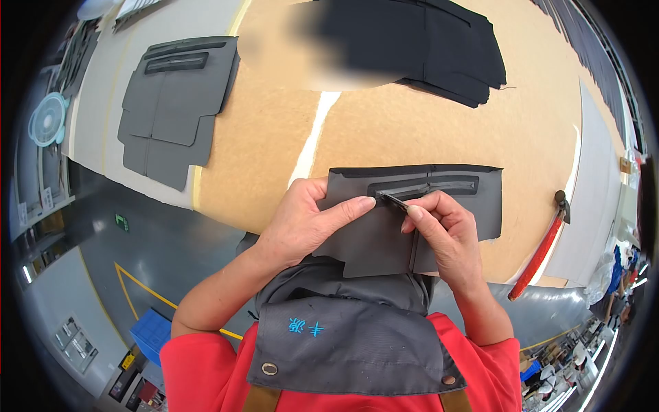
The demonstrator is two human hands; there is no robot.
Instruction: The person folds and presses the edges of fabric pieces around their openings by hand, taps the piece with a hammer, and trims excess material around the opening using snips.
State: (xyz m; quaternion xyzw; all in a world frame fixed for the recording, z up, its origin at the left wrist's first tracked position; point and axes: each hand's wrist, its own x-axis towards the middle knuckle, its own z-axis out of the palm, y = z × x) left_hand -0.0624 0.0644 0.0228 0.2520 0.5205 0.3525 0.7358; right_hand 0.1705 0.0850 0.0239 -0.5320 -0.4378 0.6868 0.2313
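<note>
A dark grey fabric panel [374, 237] lies at the near edge of the table, its lower part hanging toward my apron. Near its top runs a long slot framed by a black strip [453, 185]. My left hand [305, 216] grips the panel's left side, thumb on top beside the slot's left end and the other fingers mostly hidden beneath. Pinched between thumb and fingers of my right hand [443, 230] is a slim, tweezer-like metal tool [393, 200]. Its tip meets the slot's left end, close to my left thumb.
Another grey panel stack [168, 113] lies at the far left of the tan table [254, 151]. Black fabric pieces [446, 51] are piled at the back, partly blurred. A hammer with a red handle [539, 257] rests by the right edge.
</note>
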